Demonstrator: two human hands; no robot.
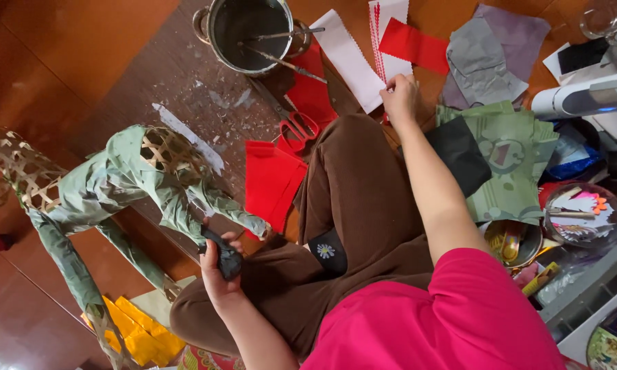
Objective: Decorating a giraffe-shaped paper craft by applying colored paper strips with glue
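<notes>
Head view: left hand (216, 270) wraps a black tool (225, 257) at the frame animal (137, 181); right hand (399, 96) pinches red-and-white cloth (380, 38) — lift one piece only.

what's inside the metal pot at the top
Inside the pot lie two thin brushes, their handles sticking out over the right rim, above a dark grey bottom. Whether it holds liquid cannot be told.

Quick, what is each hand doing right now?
Left hand: closed around a small black tool, beside the paper-covered woven frame.
Right hand: reaching among the cloth pieces; grip cannot be told.
</notes>
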